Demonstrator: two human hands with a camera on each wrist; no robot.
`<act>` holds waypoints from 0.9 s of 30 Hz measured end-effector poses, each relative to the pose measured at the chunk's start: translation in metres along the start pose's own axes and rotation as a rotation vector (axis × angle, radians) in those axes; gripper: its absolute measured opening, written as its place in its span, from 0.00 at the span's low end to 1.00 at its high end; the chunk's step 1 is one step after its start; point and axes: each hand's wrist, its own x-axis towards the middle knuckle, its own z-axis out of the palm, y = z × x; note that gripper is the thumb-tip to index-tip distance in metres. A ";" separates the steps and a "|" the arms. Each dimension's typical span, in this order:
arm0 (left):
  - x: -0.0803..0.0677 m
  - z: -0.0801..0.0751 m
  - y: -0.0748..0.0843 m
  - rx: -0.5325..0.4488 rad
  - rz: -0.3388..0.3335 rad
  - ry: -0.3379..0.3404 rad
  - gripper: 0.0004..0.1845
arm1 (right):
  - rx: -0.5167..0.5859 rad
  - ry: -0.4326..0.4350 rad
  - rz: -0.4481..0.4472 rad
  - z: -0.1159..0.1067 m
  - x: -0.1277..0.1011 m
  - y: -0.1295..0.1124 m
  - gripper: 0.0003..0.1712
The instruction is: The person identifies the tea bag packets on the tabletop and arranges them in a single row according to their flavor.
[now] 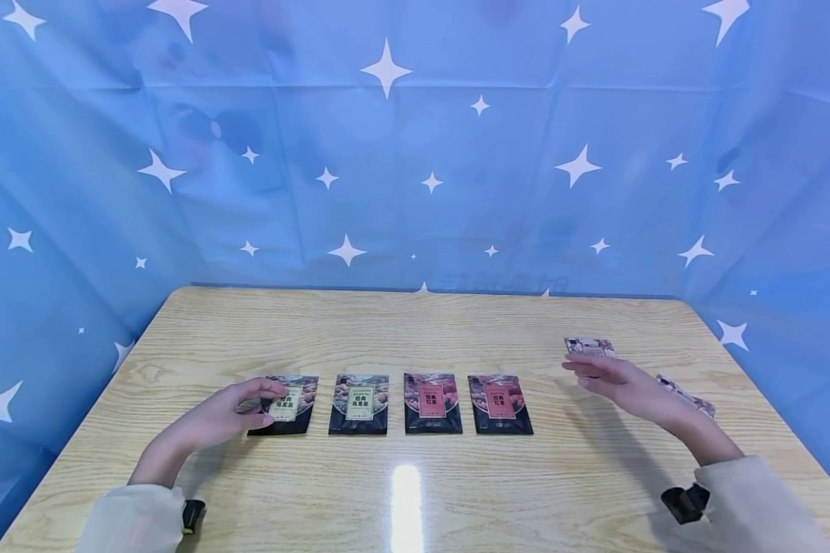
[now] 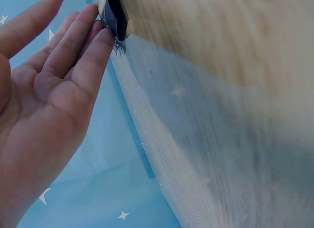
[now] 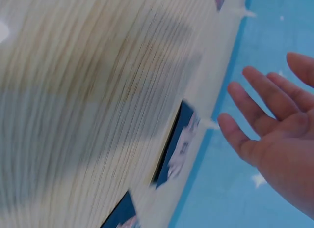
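Touching the leftmost packet in a row of four near the middle of the table, my left hand has thumb and fingers lightly curled at its left edge, barely pinching it. It looks thin, light and slick, probably crinkly, so I would take it by a flat edge. My right hand hovers spread and empty over a pale packet at far right.
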 end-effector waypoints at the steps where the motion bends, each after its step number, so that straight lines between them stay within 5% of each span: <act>1: 0.000 0.000 0.000 0.000 0.003 -0.001 0.20 | 0.001 0.013 -0.001 -0.003 -0.001 0.003 0.26; 11: -0.001 0.000 0.000 -0.016 0.006 -0.009 0.22 | -0.011 0.075 0.103 -0.026 -0.008 0.034 0.30; 27: 0.000 0.000 0.001 -0.012 -0.002 -0.006 0.20 | 0.003 0.077 0.136 -0.030 -0.002 0.058 0.29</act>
